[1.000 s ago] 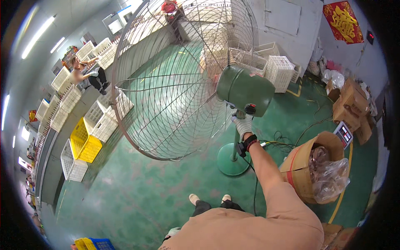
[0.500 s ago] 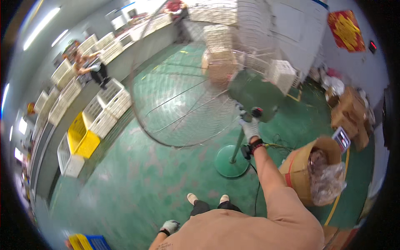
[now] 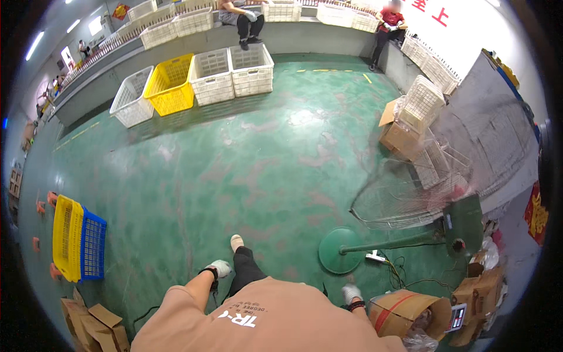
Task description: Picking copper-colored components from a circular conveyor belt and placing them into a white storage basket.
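Observation:
My left hand [image 3: 221, 268], in a whitish glove with a dark wrist strap, hangs low beside my dark trouser leg. Nothing shows in its loosely bent fingers. My right hand [image 3: 351, 293], gloved too, is down at my right side with its fingers apart and free of any object. Ahead of it is a large green pedestal fan: its round base [image 3: 341, 250] rests on the floor and its pole [image 3: 390, 242] leads to the green motor housing [image 3: 463, 227]. The wire fan guard [image 3: 404, 199] reaches toward the wall, its blades blurred. My right hand is apart from the fan.
A cardboard box [image 3: 390, 314] stands by my right hand, cables [image 3: 404, 273] beside the fan. Stacked yellow and blue baskets [image 3: 92, 243] stand at left. White crates [image 3: 252, 73] and a yellow crate [image 3: 170, 85] line the far ledge, where people sit. Flattened cardboard [image 3: 97, 325] lies near left.
My right hand has let go of the fan's motor housing and dropped to my side. The view has swung left, so the fan now appears farther right. My left hand shows more fully.

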The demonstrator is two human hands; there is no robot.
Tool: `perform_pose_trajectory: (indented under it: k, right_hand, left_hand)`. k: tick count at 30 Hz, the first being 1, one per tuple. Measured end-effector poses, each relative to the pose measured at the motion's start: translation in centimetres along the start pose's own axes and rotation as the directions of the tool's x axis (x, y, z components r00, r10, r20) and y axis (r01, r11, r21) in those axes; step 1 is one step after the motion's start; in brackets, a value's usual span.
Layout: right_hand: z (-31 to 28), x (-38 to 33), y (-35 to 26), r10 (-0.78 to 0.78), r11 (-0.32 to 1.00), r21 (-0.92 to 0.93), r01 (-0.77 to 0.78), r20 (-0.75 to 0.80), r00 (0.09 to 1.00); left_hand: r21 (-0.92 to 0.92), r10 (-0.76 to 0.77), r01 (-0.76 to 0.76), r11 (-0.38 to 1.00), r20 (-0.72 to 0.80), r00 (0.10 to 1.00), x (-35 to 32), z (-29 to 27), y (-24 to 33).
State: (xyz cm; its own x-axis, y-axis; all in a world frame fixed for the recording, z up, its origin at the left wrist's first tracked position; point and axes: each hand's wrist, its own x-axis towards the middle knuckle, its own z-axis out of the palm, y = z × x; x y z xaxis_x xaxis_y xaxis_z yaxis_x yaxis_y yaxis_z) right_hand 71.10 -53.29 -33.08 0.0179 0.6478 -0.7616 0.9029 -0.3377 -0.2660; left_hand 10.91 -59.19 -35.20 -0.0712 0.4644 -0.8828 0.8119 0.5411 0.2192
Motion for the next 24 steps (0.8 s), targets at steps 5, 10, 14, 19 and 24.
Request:
perform_pose_trajectory:
  k: [5,10,14,19,24]
  right_hand:
    - [12.0,8.2,-2.8,0.004,0.839,-0.511,0.186,0.348,0.938]
    - [1.6,10.9,-26.5,-0.113,0.959,-0.254,0.122,0.051,0.992]
    - [-6.1,14.6,-42.1,-0.099,0.986,0.128,0.111,-0.091,0.991]
    - [-9.8,22.0,-47.9,-0.037,0.999,0.002,0.037,-0.085,0.996]
    - [-12.8,30.7,-47.0,0.184,0.982,-0.055,-0.182,0.054,0.981]
  left_hand:
    - [-0.139,0.022,-0.028,0.990,-0.046,0.999,4.4,-9.4,-5.1]
    - [-0.059,-0.089,0.085,0.995,-0.078,0.993,10.5,-20.0,-8.1]
    - [-0.035,-0.019,0.015,0.999,-0.118,0.993,12.5,-27.8,-9.1]
    - [0.026,0.047,-0.045,0.999,-0.082,0.996,18.6,-34.7,-8.8]
    - [-0.020,-0.013,0.013,1.000,0.005,1.000,23.2,-44.8,-3.9]
